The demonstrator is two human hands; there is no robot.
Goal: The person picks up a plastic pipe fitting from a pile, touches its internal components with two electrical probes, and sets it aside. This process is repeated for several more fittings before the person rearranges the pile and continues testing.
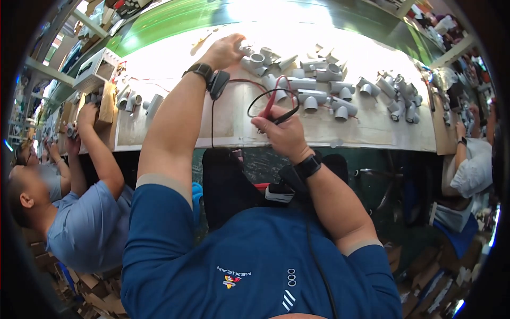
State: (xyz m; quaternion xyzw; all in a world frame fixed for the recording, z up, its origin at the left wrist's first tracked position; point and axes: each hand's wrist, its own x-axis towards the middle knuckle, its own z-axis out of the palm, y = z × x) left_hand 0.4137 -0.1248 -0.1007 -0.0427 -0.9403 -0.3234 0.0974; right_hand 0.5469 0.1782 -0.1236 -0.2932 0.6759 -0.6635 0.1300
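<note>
At the far side of the table, my left hand [223, 51] has its fingers curled at the edge of a pile of grey tee-shaped plastic parts [256, 60]. Glare blurs the fingertips, and what they hold is not clear. Closer to me, above the table's front edge, my right hand [287, 135] is closed around a pair of test leads, one a red lead [270, 102] and one a black lead [292, 112]. Their cables loop above the fingers, and a red cable runs left across the tabletop. More grey tee parts [312, 102] lie just beyond this hand.
The white table [175, 130] has another cluster of grey parts [402, 95] on its right. A white box [95, 69] and a cardboard box [108, 106] stand at the left end. Co-workers sit on both sides. A green strip [175, 32] runs behind the table.
</note>
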